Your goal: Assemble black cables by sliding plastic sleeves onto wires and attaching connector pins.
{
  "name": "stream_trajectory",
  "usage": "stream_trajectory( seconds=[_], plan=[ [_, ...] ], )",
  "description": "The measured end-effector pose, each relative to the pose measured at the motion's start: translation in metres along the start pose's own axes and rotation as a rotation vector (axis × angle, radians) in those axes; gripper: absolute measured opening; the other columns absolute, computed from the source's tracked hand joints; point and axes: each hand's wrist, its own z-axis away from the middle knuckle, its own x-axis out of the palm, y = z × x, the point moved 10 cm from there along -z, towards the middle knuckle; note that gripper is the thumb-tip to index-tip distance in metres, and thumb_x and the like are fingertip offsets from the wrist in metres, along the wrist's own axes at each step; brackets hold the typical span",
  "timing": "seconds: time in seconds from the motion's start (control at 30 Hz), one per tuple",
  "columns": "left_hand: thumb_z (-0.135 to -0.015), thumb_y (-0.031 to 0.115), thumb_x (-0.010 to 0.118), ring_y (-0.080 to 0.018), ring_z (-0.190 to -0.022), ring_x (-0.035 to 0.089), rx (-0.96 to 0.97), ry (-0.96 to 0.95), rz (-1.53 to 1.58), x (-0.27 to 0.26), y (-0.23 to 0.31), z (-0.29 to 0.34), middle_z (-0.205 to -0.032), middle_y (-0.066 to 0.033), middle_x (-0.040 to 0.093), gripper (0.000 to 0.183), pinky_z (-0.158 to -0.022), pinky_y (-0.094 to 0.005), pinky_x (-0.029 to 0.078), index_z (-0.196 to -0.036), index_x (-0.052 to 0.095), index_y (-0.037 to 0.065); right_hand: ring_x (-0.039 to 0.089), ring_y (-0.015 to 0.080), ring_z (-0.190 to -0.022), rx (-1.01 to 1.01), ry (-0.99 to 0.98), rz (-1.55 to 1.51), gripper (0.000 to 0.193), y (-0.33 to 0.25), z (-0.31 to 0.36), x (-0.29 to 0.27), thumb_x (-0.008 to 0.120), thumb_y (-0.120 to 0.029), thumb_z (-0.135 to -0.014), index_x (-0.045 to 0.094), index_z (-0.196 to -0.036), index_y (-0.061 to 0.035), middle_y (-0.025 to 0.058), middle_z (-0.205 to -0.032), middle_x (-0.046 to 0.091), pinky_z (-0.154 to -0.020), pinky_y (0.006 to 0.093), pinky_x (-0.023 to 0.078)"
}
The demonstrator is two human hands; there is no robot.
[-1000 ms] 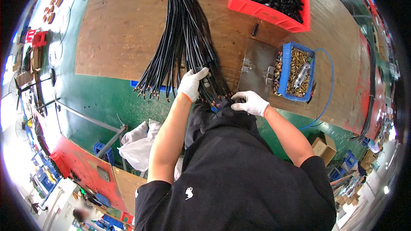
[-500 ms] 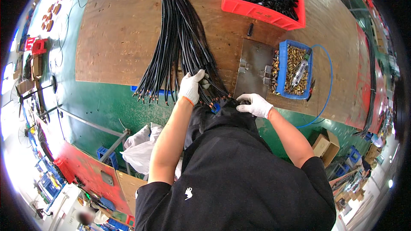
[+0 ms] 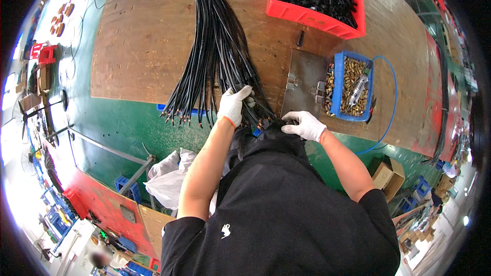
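A long bundle of black cables (image 3: pixel 207 36) lies on the wooden table, tied with a white band near the top. Its loose ends, with copper-coloured tips, fan out over the near edge. My left hand (image 3: pixel 235 105), in a white glove, is closed around several cables from the right part of the bundle. Close to the tips of these cables is my right hand (image 3: pixel 304 125), gloved too, with thumb and fingers pinched together at a dark cable end. What exactly sits between those fingertips is too small and dark to make out.
A red crate (image 3: pixel 317 18) of black plastic parts stands at the back right of the table (image 3: pixel 143 36). Nearer is a blue bin (image 3: pixel 337 84) of brass-coloured fittings with a tool on top, its blue hose (image 3: pixel 395 92) curving right. A metal plate (image 3: pixel 304 76) lies beside it.
My left hand has shifted slightly to the right with the cables it holds. The right hand stays nearly where it was, still pinched at the cable ends.
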Motion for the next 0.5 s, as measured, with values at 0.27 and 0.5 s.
stream_trajectory(
  seconds=[0.27, 0.5],
  plan=[
    [-0.092, 0.011, 0.079, -0.0133, -0.064, 0.062, -0.078, 0.032, -0.089, 0.001, -0.012, -0.003, -0.084, -0.0016, 0.07, 0.012, -0.059, -0.03, 0.056, -0.1, 0.071, 0.008, 0.064, 0.0116, -0.087, 0.199, -0.163, -0.197, 0.045, -0.012, -0.045, 0.039, 0.077, -0.024, -0.091, 0.068, -0.126, 0.0034, 0.0054, -0.097, 0.072, -0.077, 0.0295, 0.052],
    [-0.106, 0.044, 0.063, -0.0105, -0.063, 0.058, -0.069, 0.145, -0.188, -0.035, -0.003, 0.006, -0.082, 0.0002, 0.066, 0.035, -0.056, -0.0298, 0.049, -0.107, 0.067, 0.01, 0.067, 0.0164, -0.1, -0.007, 0.172, -0.254, 0.038, -0.055, -0.143, 0.015, 0.076, -0.024, -0.092, 0.072, -0.119, 0.0025, 0.0093, -0.108, 0.076, -0.093, 0.0325, 0.052]
  ],
)
